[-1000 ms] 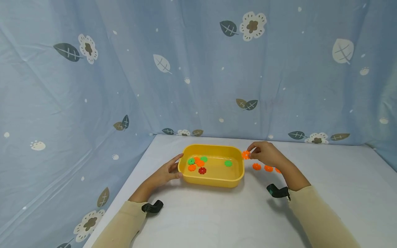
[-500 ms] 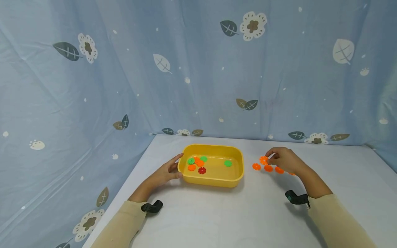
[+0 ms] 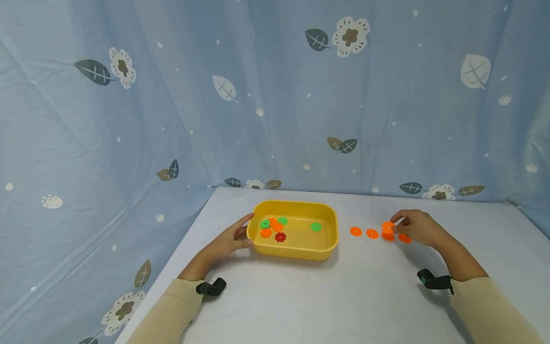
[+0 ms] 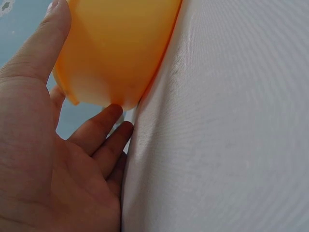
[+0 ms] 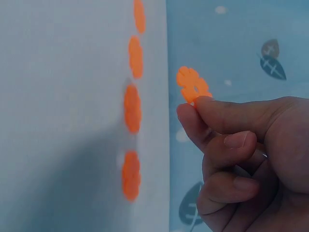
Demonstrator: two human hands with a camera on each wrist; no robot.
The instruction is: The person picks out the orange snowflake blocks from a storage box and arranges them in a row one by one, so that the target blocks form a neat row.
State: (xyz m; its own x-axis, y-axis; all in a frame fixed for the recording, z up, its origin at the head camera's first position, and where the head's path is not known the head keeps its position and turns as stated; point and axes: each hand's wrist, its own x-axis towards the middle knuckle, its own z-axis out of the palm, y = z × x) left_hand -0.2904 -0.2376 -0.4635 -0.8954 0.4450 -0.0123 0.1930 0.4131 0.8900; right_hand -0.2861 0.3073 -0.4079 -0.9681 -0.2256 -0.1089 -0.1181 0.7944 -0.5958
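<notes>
A yellow plastic basin (image 3: 296, 253) stands on the table, and my left hand (image 3: 229, 241) holds its left end. In the left wrist view the thumb lies along one side of the basin (image 4: 116, 53) while fingertips touch it lower down. Between thumb and index finger my right hand (image 3: 423, 229) pinches an orange snowflake disc (image 3: 388, 225), raised above a row of like discs. The right wrist view shows that notched disc (image 5: 188, 79) held by its edge. On the table, the row has several orange discs (image 3: 372, 233) lying flat, apart from each other.
Inside the basin lie several discs: orange ones (image 3: 266, 233), a red one (image 3: 280, 237) and green ones (image 3: 316, 227). A white cloth covers the table (image 3: 301, 301). Behind and to the left hangs a blue patterned curtain (image 3: 275, 110).
My right hand has moved right, away from the basin's right edge and along the row, with the orange snowflake disc still pinched. The left hand and basin stay in place.
</notes>
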